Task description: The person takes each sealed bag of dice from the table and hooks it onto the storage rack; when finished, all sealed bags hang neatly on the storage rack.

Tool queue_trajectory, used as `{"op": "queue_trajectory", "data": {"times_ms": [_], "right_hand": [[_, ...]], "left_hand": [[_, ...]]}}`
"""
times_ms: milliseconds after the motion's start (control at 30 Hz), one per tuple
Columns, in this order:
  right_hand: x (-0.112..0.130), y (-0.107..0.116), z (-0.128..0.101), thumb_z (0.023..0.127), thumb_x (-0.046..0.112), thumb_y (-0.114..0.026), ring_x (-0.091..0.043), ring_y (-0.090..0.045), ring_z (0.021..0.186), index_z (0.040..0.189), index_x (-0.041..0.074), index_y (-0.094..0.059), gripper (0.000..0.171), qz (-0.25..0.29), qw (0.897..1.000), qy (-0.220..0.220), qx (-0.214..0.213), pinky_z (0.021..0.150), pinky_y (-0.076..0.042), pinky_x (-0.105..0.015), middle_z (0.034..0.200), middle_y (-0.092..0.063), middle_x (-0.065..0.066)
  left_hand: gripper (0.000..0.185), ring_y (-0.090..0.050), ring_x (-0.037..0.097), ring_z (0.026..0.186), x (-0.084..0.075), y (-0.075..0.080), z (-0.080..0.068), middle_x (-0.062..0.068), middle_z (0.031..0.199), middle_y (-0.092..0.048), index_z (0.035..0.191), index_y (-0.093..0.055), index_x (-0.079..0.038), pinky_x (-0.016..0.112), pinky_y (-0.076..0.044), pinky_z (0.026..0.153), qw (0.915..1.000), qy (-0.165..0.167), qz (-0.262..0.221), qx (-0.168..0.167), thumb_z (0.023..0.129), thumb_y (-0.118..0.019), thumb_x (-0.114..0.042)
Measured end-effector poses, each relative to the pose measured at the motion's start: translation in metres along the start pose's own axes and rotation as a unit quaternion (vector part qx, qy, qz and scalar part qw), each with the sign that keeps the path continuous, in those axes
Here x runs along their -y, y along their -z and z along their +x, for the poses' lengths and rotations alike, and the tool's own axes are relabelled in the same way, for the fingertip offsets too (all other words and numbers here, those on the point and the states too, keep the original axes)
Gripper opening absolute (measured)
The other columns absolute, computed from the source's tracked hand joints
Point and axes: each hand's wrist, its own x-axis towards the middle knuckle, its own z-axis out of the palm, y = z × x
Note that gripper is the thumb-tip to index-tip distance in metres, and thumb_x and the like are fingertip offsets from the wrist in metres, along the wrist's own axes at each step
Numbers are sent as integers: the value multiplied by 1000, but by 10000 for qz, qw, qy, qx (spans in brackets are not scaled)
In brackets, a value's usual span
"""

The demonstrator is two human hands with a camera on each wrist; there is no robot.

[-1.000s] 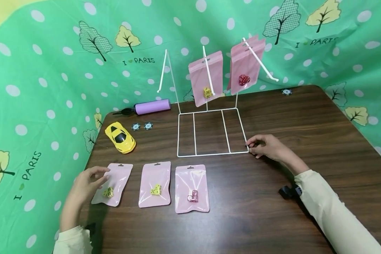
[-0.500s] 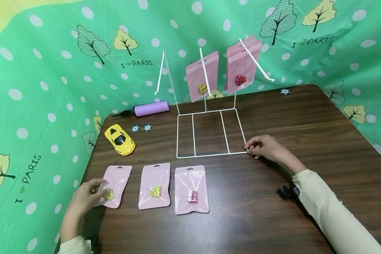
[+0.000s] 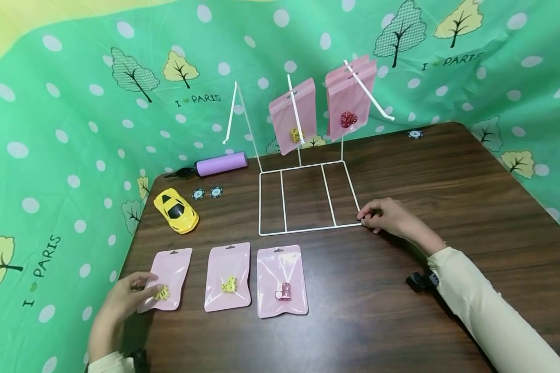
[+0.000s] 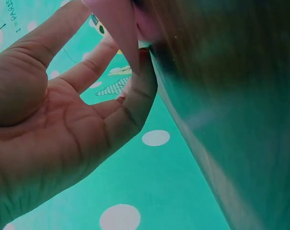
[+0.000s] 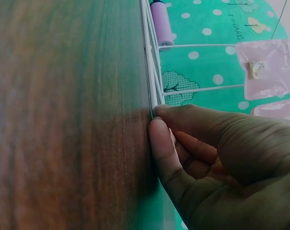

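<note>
Left hand (image 3: 123, 297) pinches a pink pouch (image 3: 172, 269) by the bench's (image 3: 354, 316) left edge.
Right hand (image 3: 393, 216) pinches the white rack's (image 3: 283, 202) near right corner; the rack stands toward the far edge.

Three bags (image 3: 227, 264) lie on the desk (image 3: 354, 305) before the rack (image 3: 308, 229). Left of it, the car (image 3: 176, 210) stands before the pump (image 3: 221, 164).

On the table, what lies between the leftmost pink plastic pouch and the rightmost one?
The middle flat pink plastic pouch, with yellow dice inside, lies there in the head view.
</note>
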Motion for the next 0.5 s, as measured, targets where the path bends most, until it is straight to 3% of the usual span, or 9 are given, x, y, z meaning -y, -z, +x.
{"op": "queue_trajectory", "data": {"times_ms": [200,367,500], "right_hand": [[-3,-1,0,104,-1,-65,-19,-65,78,114,-8,-74,15,86,9999,74,2,64,-59,-31,100,-72,-14],[-3,-1,-1,103,-3,-64,-19,-65,78,113,-9,-74,15,150,9998,137,-16,64,-59,-30,99,-73,-13],[-1,0,-2,103,-3,-64,-19,-65,78,113,-9,-75,16,130,9998,169,-31,64,-59,-30,99,-73,-13]], "left_hand": [[28,-63,27,96,4,-3,-4,25,112,-69,127,-67,10,37,-52,75,9998,-39,-189,-43,102,-67,-2],[24,-58,23,84,6,-4,-6,14,92,-64,125,-65,11,35,-48,71,9989,67,-449,73,102,-65,3],[23,-52,16,74,7,-4,-8,5,80,-57,124,-65,15,31,-45,67,9978,-144,-621,177,104,-62,4]]}}
